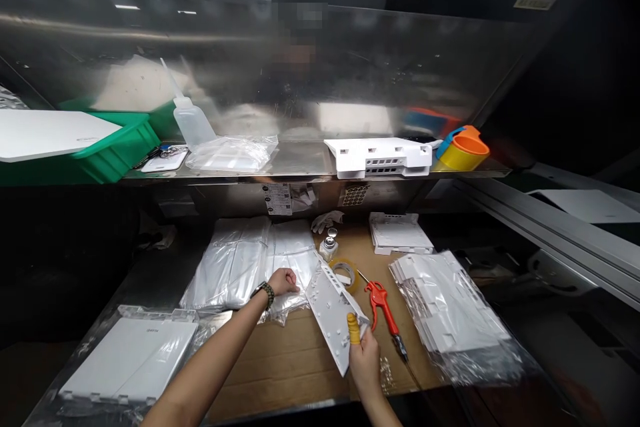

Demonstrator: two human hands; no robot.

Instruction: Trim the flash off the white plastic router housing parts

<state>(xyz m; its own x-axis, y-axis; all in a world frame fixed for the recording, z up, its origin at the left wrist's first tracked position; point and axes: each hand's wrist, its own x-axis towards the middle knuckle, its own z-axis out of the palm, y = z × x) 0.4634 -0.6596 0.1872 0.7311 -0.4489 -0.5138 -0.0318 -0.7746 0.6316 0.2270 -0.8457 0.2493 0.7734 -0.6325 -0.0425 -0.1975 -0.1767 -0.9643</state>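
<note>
White plastic panel (327,313), one, ribbed inner face showing, tilted above the cardboard sheet (260,373) near the middle of the bench; its near corner is held in the right hand (365,352), closed on the edge, thumb in a yellow cover laid over the inner face.

Left hand (284,281), one, watch (263,294) at the wrist, fingers curled at the near edge of the clear plastic bags (230,260); whether film is pinched between them cannot be told.

Film-wrapped white cover (135,353), one, lying flat at the left.

Film-wrapped stack of white parts (450,300), one, at the right.

Red air gun (381,301), one, lying just right of the panel, nozzle pointing away.

Tape roll (355,276), one, lying flat behind the panel.

Clear bottle (329,249), one, metal top, upright beyond the tape.

White part (401,235), one, on the cardboard's far right.

Glove (327,221), pale, crumpled, beyond the bottle.

Metal shelf (300,163), bearing, left to right: green bin (117,150) with a white sheet-like panel across it; squeeze bottle (194,125), upright; clear bag (233,153); white slotted housing (383,155); orange, yellow and blue rolls (461,157).
</note>
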